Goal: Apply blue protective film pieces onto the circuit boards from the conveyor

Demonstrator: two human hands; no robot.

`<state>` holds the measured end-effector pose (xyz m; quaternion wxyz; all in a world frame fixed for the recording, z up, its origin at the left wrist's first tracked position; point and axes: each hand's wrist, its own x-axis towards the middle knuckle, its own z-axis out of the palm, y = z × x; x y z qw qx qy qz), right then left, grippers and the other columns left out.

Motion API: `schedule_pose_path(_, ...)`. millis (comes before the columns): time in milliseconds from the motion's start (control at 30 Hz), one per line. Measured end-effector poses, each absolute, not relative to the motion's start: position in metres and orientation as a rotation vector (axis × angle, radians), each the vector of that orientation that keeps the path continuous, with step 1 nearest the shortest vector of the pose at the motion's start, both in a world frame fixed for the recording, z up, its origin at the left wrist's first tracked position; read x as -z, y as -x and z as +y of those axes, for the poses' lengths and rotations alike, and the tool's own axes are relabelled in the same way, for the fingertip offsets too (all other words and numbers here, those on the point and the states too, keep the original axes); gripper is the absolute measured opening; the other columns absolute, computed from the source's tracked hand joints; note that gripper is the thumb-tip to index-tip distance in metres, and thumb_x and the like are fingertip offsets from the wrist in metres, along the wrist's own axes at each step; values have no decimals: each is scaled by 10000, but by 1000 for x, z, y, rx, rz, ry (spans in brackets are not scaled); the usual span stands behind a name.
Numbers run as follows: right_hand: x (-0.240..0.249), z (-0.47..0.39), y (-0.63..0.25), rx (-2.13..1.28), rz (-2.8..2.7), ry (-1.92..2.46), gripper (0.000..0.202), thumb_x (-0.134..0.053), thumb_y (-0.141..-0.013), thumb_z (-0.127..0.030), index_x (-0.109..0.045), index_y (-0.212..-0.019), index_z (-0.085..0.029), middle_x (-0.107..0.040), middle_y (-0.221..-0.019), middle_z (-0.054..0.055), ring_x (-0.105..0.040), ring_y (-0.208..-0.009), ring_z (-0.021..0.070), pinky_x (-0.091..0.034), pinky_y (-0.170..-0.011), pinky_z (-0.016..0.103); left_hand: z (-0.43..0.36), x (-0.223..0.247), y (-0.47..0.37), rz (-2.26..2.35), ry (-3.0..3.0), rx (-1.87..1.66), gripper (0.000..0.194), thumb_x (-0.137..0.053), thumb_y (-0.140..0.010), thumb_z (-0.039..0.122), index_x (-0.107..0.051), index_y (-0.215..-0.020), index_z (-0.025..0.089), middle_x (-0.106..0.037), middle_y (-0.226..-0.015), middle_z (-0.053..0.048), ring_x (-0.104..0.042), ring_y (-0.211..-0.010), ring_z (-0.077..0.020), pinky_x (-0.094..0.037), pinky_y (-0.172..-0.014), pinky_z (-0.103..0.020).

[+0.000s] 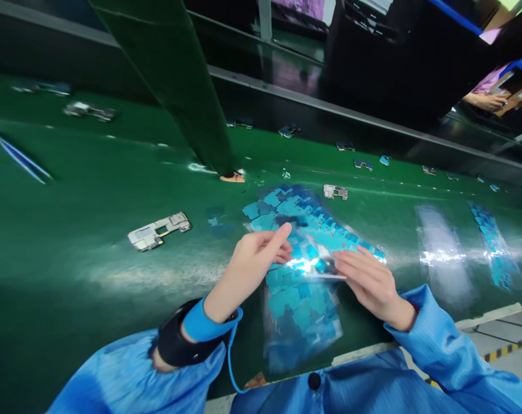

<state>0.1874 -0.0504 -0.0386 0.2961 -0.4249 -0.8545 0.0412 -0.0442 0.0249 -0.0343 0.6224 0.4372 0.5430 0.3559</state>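
My left hand [263, 253] is over a pile of blue film pieces [304, 307], its fingers curled and thumb raised. What it holds, if anything, is hard to make out. My right hand [368, 282] faces it with fingertips pressed together at a small glossy thing with a pale straight edge [325, 277]. Glare and blur hide what that thing is. Clear plastic sheets lie around the film pieces beneath both hands. A blue wrist strap [206, 323] with a cord circles my left wrist. To the left lies a circuit board [159, 231].
Blue tweezers [21, 155] lie at far left. Another small board [335, 192] sits beyond the film, with several more along the back. A green post [174, 80] rises from the bench. Clear plastic [444, 247] and blue film strips [494, 244] lie right. Another person's hand [491, 102] shows at upper right.
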Motion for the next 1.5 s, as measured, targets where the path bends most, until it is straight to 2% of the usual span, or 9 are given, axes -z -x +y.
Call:
schedule_pose_path(100, 25, -61, -187, -179, -2415, 949, 323, -576, -893, -148, -604, -1213, -175, -702, -1159, 108, -647, -1118, 183, -444, -1058, 390, 25, 30, 43, 1129, -866, -869, 320, -719, -730, 462, -700, -757, 143, -755, -775, -93, -718, -758, -223, -575, -657, -285)
schedule_pose_path(267, -7, -51, -182, -450, -2454, 799, 503, -627, -832, -475, -597, -1177, -111, -693, -1151, 164, -639, -1117, 211, -498, -1000, 386, 22, 19, 31, 1162, -932, -914, 247, -765, -706, 383, -683, -699, 150, -750, -734, -76, -705, -665, -193, -543, -543, -240)
schedule_pose_path(533, -39, -23, -175, 33, -2250, 838, 265, -566, -905, -207, -615, -1154, -132, -690, -1143, 153, -635, -1106, 221, -539, -943, 405, -5, -44, 0, 779, -835, -808, 218, -706, -765, 366, -676, -669, 173, -696, -663, -7, -676, -700, -159, -534, -704, -256)
schedule_pose_path(633, -34, -31, -191, -1, -2159, 850, 264, -605, -874, -174, -617, -1135, -136, -703, -1097, 141, -650, -1058, 208, -564, -903, 372, -15, -59, -9, 720, -978, -669, 96, -666, -782, 264, -703, -774, 175, -729, -823, -21, -674, -862, -181, -511, -829, -290)
schedule_pose_path(833, -31, -65, -245, -314, -2048, 1000, 285, -599, -868, -169, -632, -1150, -185, -730, -1022, 77, -698, -903, 176, -582, -803, 294, -27, -72, -52, 733, -2052, -439, 307, -410, -926, 158, -692, -1044, 141, -744, -1003, -90, -669, -929, -231, -480, -834, -334)
schedule_pose_path(1000, -23, -88, -305, -555, -1772, 1230, 176, -657, -830, -230, -741, -982, -260, -762, -962, 22, -716, -860, 187, -570, -778, 274, -31, -79, -107, 518, -2145, -276, 282, -446, -877, 51, -683, -1020, 108, -747, -1008, -129, -684, -959, -239, -475, -876, -318)
schedule_pose_path(1200, -6, -87, -351, -735, -829, 1212, 214, -752, -718, -386, -736, -710, -173, -740, -756, 42, -680, -732, 166, -533, -685, 262, -23, -64, -170, 479, -1833, -233, 322, -441, -885, 67, -606, -1146, 158, -762, -948, -102, -726, -865, -206, -538, -776, -308)
schedule_pose_path(1367, 15, -69, -411, -424, -488, 1226, 374, -639, -764, -509, -704, -877, -158, -742, -895, 81, -676, -747, 136, -495, -604, 227, 15, -36, -217, 649, -1533, -266, 180, -491, -925, 190, -591, -1063, 133, -725, -1040, -138, -721, -870, -206, -556, -710, -303)
schedule_pose_path(1500, 22, -79, -437, -275, -411, 1227, 375, -598, -797, -493, -680, -956, -164, -734, -966, 82, -674, -791, 123, -483, -607, 206, 33, -12, -260, 852, -1406, -403, 289, -581, -912, 303, -583, -1150, 139, -644, -1121, -96, -659, -914, -204, -561, -765, -387)
